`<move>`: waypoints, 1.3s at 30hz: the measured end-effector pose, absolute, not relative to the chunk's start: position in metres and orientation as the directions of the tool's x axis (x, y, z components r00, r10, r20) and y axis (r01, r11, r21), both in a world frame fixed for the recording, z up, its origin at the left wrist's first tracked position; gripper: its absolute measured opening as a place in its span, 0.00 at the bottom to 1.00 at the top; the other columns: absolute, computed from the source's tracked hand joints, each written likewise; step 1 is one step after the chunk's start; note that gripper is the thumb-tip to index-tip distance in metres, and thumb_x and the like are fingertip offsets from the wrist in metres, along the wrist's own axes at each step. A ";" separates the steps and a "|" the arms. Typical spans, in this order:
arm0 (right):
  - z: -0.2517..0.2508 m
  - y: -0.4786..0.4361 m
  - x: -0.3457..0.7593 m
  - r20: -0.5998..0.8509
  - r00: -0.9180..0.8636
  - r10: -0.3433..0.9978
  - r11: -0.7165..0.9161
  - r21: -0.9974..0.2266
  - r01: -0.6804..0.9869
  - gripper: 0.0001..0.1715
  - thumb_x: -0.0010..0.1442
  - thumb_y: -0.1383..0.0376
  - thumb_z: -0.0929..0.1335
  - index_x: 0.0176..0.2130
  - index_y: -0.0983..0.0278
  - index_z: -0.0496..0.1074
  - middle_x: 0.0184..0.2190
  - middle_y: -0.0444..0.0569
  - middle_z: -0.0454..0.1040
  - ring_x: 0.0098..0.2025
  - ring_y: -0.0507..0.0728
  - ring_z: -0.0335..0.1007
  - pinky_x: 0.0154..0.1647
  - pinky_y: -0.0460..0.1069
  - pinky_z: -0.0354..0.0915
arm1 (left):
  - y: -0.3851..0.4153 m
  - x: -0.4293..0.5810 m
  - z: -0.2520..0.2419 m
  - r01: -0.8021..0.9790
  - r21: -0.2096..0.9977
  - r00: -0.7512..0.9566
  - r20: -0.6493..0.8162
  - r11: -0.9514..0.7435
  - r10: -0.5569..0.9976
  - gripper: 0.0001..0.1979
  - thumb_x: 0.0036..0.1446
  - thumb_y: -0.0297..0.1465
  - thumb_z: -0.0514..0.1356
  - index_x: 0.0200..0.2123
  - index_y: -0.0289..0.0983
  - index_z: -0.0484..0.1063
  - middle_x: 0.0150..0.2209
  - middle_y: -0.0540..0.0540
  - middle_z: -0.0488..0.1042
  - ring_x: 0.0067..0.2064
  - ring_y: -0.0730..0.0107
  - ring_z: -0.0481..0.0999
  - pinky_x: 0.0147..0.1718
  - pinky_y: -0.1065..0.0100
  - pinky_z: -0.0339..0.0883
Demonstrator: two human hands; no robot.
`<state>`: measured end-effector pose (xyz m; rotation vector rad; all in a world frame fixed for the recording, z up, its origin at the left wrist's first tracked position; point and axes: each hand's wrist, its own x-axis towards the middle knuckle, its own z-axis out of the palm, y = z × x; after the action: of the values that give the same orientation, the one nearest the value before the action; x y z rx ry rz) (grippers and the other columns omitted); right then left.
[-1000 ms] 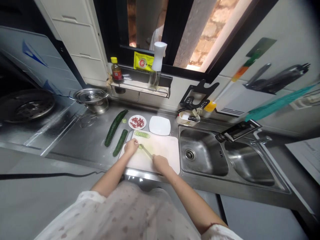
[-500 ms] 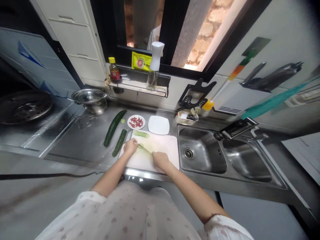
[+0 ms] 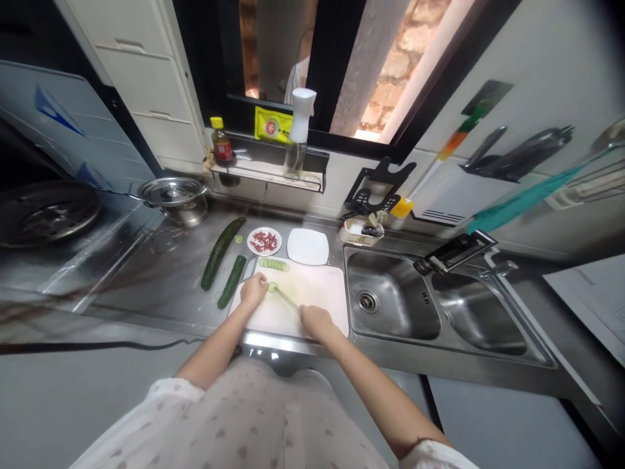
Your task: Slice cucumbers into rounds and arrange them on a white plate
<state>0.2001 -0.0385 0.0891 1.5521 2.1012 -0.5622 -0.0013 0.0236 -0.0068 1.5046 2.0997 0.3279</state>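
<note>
My right hand (image 3: pixel 316 320) is wrapped round the handle of a knife (image 3: pixel 287 300), whose blade points left and away from me over the white cutting board (image 3: pixel 317 286). The blade's tip touches or lies just over a pale green cucumber slice (image 3: pixel 272 287). Left of that slice, my left hand (image 3: pixel 254 290) rests on the board with its fingers closed together. What they hold, if anything, is too small to make out. Near the board's far edge lies a row of overlapping cucumber slices (image 3: pixel 274 264).
Left of the board lie a short cucumber piece (image 3: pixel 232 282) and a longer cucumber (image 3: pixel 222 254). Behind it stand a plate of chopped red pieces (image 3: pixel 264 241) and a white plate (image 3: pixel 307 246). A double sink (image 3: pixel 395 293) is to the right, a steel pot (image 3: pixel 176 198) to the left.
The knife's tip has shifted slightly, and the slice beside my left hand now shows its face more plainly. Both hands stay in nearly the same place. The view has moved a little.
</note>
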 end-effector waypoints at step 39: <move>0.062 -0.069 0.248 -0.421 0.122 0.899 -0.228 -0.212 0.950 0.18 0.68 0.60 0.55 0.45 0.62 0.69 0.38 0.51 0.77 0.40 0.55 0.73 0.31 0.45 0.54 | 0.041 0.004 -0.002 0.729 0.618 -0.188 -0.233 0.294 0.954 0.03 0.51 0.28 0.61 0.31 0.36 0.74 0.32 0.47 0.78 0.36 0.69 0.75 0.35 0.72 0.64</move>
<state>0.2481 -0.0693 0.0622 2.2684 1.8801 -0.7190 0.0036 0.0405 -0.0021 1.4962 1.9853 0.5024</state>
